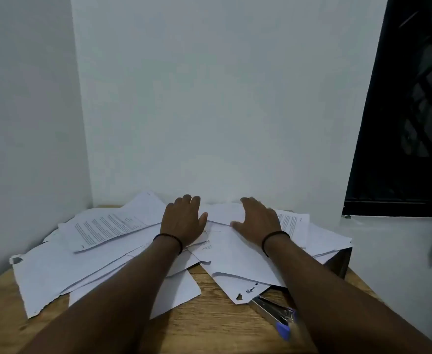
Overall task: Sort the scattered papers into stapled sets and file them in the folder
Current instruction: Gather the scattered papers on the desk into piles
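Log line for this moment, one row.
stage: sorting not begun | left hand: flat on papers | right hand: flat on papers | stapler: untouched, near edge

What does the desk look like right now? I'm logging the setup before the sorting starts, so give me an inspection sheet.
Surface: light brown wooden desk set in a wall corner, bare wood showing at the near edge.
Job's things: scattered white printed papers overlapping in a loose pile; silver stapler with blue handle, partly under a sheet; no folder seen.
Clutter: nothing seen.
Hands: left hand and right hand lie on the pile, fingers relaxed, gripping nothing; dark band on each wrist.
Cables: nothing seen.
Surroundings: plain white walls; dark window at right.
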